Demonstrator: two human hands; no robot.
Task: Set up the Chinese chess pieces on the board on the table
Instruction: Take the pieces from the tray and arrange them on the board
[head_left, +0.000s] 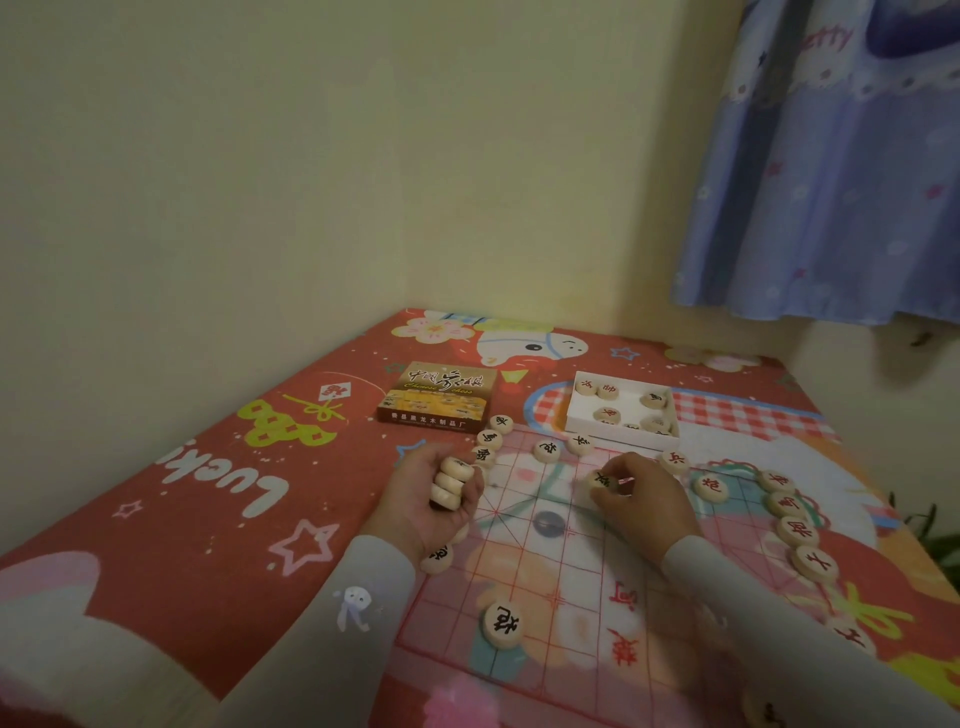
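Observation:
A thin see-through chess board (566, 566) with red grid lines lies on the patterned table cover. Round wooden pieces stand along its left edge (491, 440) and its right edge (797, 530), and one black-lettered piece (503, 625) sits near the front. My left hand (434, 496) grips a stack of several wooden pieces (451, 483) at the board's left edge. My right hand (641, 501) pinches one black-lettered piece (600, 480) just over the board's far middle.
A white open box (621, 415) with several red-lettered pieces stands behind the board. The printed box lid (440, 397) lies to its left. Walls close off the table's far side and a blue curtain (831, 171) hangs at the right.

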